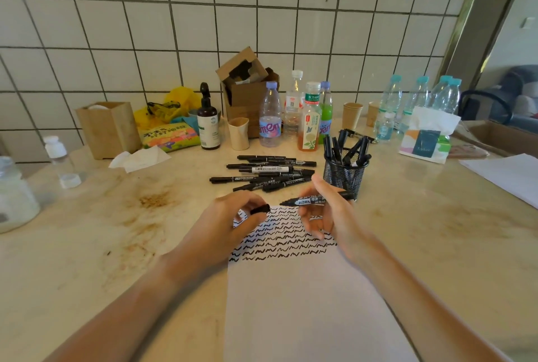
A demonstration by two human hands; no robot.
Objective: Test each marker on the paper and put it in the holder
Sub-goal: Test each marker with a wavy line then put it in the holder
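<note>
My right hand (329, 213) holds an uncapped black marker (308, 201), tip pointing left, just above the white paper (305, 303). My left hand (233, 216) pinches the black cap (260, 209) a short gap from the tip. The paper's upper part is covered with rows of black squiggles (279, 242). A pile of several black markers (267, 172) lies beyond the paper. To its right stands a black mesh holder (345, 175) with several markers upright in it.
Bottles (270, 117), a tea bottle (310, 119), paper cups (238, 133), a cardboard box (247, 90), a pump bottle (208, 119) and a wooden box (109, 127) line the tiled wall. A tissue pack (428, 140) and another sheet (506, 172) sit right; jars (14, 192) left.
</note>
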